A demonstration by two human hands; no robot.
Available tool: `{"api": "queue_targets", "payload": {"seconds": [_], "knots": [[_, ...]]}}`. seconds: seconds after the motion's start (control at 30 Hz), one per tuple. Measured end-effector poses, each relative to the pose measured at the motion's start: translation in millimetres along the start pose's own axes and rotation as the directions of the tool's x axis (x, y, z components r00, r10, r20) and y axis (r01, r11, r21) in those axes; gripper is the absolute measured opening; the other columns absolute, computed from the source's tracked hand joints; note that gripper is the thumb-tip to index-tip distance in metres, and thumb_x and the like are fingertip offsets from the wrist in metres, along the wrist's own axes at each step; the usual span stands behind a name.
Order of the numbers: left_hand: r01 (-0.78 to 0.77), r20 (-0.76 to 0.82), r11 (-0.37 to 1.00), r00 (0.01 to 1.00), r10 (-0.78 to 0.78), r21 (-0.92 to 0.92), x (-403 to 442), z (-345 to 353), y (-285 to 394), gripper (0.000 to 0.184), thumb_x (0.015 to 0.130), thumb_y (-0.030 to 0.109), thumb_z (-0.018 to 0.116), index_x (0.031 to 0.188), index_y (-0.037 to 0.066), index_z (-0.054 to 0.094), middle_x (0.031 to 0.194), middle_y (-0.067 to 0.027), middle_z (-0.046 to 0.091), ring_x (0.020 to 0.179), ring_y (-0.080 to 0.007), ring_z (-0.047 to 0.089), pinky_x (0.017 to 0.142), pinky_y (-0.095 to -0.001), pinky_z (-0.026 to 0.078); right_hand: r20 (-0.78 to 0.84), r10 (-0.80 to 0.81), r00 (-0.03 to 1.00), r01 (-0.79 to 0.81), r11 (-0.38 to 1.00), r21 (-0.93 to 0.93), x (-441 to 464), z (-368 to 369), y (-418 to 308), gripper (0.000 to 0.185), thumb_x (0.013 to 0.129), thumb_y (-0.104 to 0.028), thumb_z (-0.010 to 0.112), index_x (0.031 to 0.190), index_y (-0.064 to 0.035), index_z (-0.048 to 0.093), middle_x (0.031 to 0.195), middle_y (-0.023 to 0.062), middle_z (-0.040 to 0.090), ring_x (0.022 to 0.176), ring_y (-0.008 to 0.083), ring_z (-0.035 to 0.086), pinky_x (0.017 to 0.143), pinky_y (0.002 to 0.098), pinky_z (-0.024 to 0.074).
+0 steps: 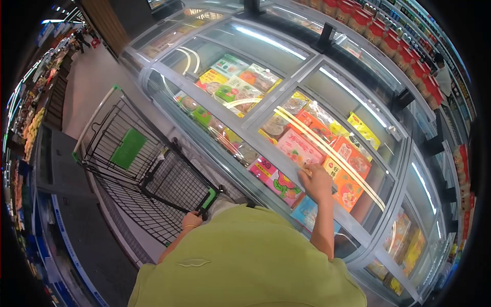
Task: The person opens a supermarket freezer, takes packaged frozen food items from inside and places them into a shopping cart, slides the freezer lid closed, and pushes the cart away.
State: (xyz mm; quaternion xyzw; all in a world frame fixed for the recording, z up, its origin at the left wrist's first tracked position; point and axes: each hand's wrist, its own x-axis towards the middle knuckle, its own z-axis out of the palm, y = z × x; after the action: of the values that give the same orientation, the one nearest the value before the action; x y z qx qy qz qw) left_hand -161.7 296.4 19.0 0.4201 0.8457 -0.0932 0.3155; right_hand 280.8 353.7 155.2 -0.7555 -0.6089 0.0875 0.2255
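Note:
My left hand [192,220] is wrapped round the handle [208,202] of a shopping cart at the lower left. The cart's black wire basket [120,192] has green trim and a green panel [129,148]. My right hand [318,183] has curled fingers at the grey frame of a sliding glass freezer lid [353,221]. Beneath and around that hand lie boxed frozen foods: a pink box [302,147], an orange box [353,189] and a magenta box [275,180] with green pictures. Reflected light strips cross the glass over them.
The chest freezer [235,176] runs diagonally across the view, with more glass sections and packages. Red-lidded jars [376,30] stand on shelves behind it. A floor aisle [92,87] stretches away at the upper left beside produce displays [36,123]. Other people are far off.

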Motion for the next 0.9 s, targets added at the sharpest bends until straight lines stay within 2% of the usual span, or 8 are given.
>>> {"api": "queue_targets", "payload": {"seconds": [0.07,0.1,0.2,0.3,0.37,0.47,0.77,0.9], "knots": [[0.012,0.0,1.0,1.0,-0.012,0.005,-8.1,-5.2,4.1,0.035,0.078,0.026,0.066,0.11,0.013,0.068,0.103,-0.0097,0.068,0.094,-0.0265,0.065,0.083,-0.0369,0.051,0.083,-0.169,0.982,0.163,0.984,0.072,6.8,15.5,-21.8,0.025,0.077,-0.026,0.069,0.091,-0.0061,0.067,0.089,0.0093,0.062,0.086,0.0294,0.061,0.074,0.0406,0.0486],[0.019,0.007,1.0,1.0,-0.019,0.012,-9.3,-7.1,6.8,0.036,0.078,0.026,0.066,0.111,0.013,0.067,0.103,-0.0094,0.068,0.095,-0.0264,0.065,0.084,-0.0372,0.051,0.078,-0.177,0.981,0.171,0.982,0.078,9.6,22.3,-29.7,0.025,0.077,-0.026,0.069,0.091,-0.0061,0.067,0.089,0.0093,0.062,0.086,0.0294,0.061,0.074,0.0406,0.0486],[0.06,0.016,0.998,0.998,-0.06,-0.006,-4.7,-1.4,3.7,0.038,0.078,0.028,0.066,0.113,0.013,0.066,0.104,-0.0086,0.068,0.096,-0.026,0.064,0.085,-0.0375,0.051,-0.042,-0.34,0.939,0.342,0.937,0.073,23.6,38.1,-46.1,0.022,0.076,-0.023,0.071,0.09,-0.0071,0.066,0.091,0.008,0.061,0.086,0.0279,0.059,0.075,0.0402,0.0481],[0.029,0.015,0.999,0.999,-0.03,0.028,2.1,4.0,-1.8,0.037,0.079,0.029,0.065,0.113,0.014,0.067,0.104,-0.008,0.068,0.096,-0.0253,0.064,0.084,-0.0365,0.051,-0.03,-0.294,0.955,0.296,0.954,0.054,35.8,54.4,-51.7,0.023,0.078,-0.025,0.069,0.092,-0.0083,0.065,0.094,0.007,0.061,0.092,0.0268,0.058,0.075,0.0374,0.0485],[0.013,-0.001,0.999,1.0,-0.013,0.034,7.8,5.8,-3.5,0.037,0.079,0.029,0.065,0.113,0.015,0.067,0.104,-0.0078,0.068,0.096,-0.0252,0.065,0.083,-0.0359,0.051,-0.173,-0.21,0.962,0.234,0.962,0.139,42.8,70.1,-47.6,0.017,0.078,-0.023,0.068,0.087,-0.0092,0.065,0.087,0.0059,0.06,0.083,0.0254,0.058,0.071,0.0361,0.0478],[0.058,0.02,0.998,0.998,-0.058,0.018,5.0,6.1,-0.1,0.037,0.079,0.03,0.065,0.113,0.015,0.067,0.103,-0.0077,0.069,0.096,-0.0255,0.064,0.083,-0.0356,0.051,-0.161,-0.078,0.984,0.116,0.963,0.243,48.1,76.6,-45.3,0.014,0.078,-0.022,0.067,0.084,-0.0097,0.064,0.08,0.0058,0.06,0.077,0.0241,0.058,0.068,0.0355,0.0469],[-0.054,-0.054,0.998,0.997,0.055,0.023,-5.2,-0.8,-1.6,0.033,0.077,0.031,0.066,0.105,0.014,0.07,0.097,-0.0087,0.07,0.091,-0.0258,0.065,0.082,-0.0368,0.052,-0.291,-0.131,0.948,0.199,0.956,0.216,37.2,85.4,-41.8,0.011,0.079,-0.017,0.066,0.086,-0.0088,0.065,0.067,0.0051,0.056,0.064,0.0225,0.057,0.059,0.0342,0.0453],[-0.108,-0.082,0.99,0.99,0.116,0.091,-17.0,-11.0,4.8,0.031,0.078,0.033,0.064,0.102,0.016,0.071,0.093,-0.0084,0.07,0.087,-0.0268,0.066,0.08,-0.0377,0.053,-0.251,-0.11,0.962,0.172,0.955,0.241,36.3,87.5,-42.4,0.008,0.079,-0.014,0.066,0.085,-0.0098,0.064,0.068,0.0042,0.055,0.065,0.0232,0.055,0.06,0.0365,0.0432]]}}
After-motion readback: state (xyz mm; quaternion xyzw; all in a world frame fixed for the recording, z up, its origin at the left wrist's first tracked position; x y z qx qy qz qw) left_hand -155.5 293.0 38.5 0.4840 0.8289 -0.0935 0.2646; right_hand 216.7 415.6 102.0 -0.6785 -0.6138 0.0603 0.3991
